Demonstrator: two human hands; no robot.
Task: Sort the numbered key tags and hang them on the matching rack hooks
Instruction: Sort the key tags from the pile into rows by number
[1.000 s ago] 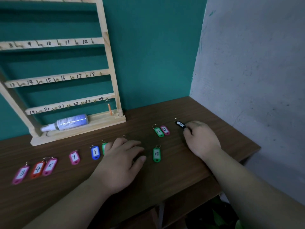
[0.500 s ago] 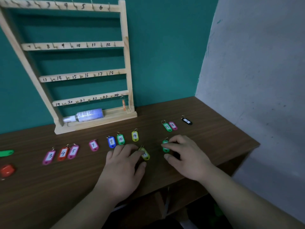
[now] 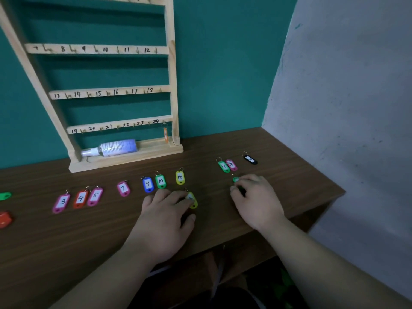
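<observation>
The big brown wooden desk point(image 3: 289, 175) fills the bottom half of the picture. The tall wooden rack point(image 3: 171, 85) stands at the upper left, with rows of little hooks and numbers. One orange tag point(image 3: 165, 134) already hangs on hook 24. A spray bottle point(image 3: 116, 148) lies on the rack's bottom board.

The left hand point(image 3: 165, 224) is in the middle. Its fingers lie flat and a little spread, and the tips rest on a yellow tag point(image 3: 192, 200). The right hand point(image 3: 256, 201) is just to the right. Its fingers are curled, and the thumb and first finger seem to pinch a half-hidden green tag point(image 3: 235, 179). I cannot read its number.

The other tags lie in a line on the desk: pink 3 point(image 3: 61, 202), red 4 point(image 3: 80, 198), pink 5 point(image 3: 95, 195), pink 7 point(image 3: 123, 188), blue 9 point(image 3: 147, 184), green 10 point(image 3: 160, 181), yellow 14 point(image 3: 180, 177), green 17 point(image 3: 224, 166), pink 18 point(image 3: 231, 164) and a black tag point(image 3: 250, 159).

I think these tags are very light, hard and smooth. They lie flat, so they may slide when poked. It looks best to pinch the plastic sides and leave the little metal ring at the top free for the hook.
</observation>
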